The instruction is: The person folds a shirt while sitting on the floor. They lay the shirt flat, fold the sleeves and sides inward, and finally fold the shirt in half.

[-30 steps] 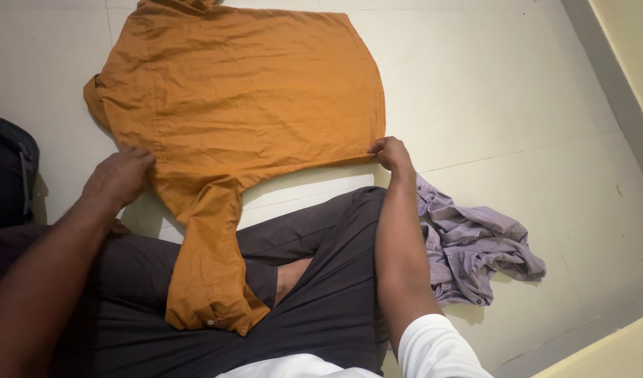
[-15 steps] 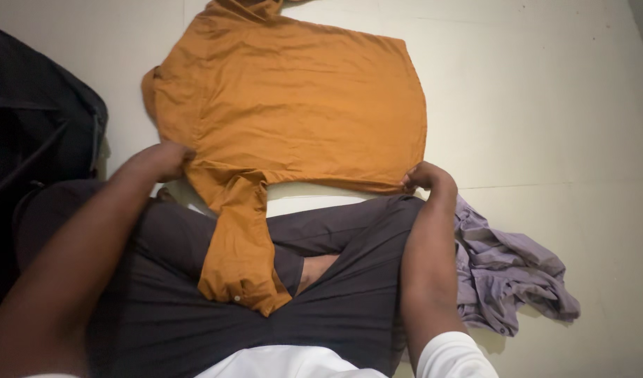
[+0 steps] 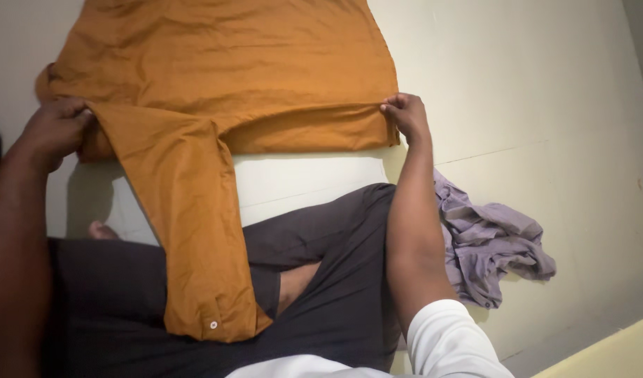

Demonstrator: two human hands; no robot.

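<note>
An orange shirt (image 3: 223, 63) lies spread on the pale tiled floor in front of my crossed legs. My left hand (image 3: 52, 129) pinches its near left corner, where the sleeve begins. My right hand (image 3: 405, 113) pinches the near right corner of the hem. Between the two hands the near edge is lifted and turned over on itself. One long sleeve (image 3: 195, 231) with a white cuff button hangs toward me and drapes over my dark trousers (image 3: 314, 280).
A crumpled lilac shirt (image 3: 486, 245) lies on the floor to the right of my right forearm. A grey skirting strip and a yellow wall (image 3: 601, 350) run along the right and lower right. A dark bag edge shows at the far left.
Both hands have lifted the shirt's near edge and carried it away from me, starting a fold. The view has shifted, so the black bag at the left is almost out of sight.
</note>
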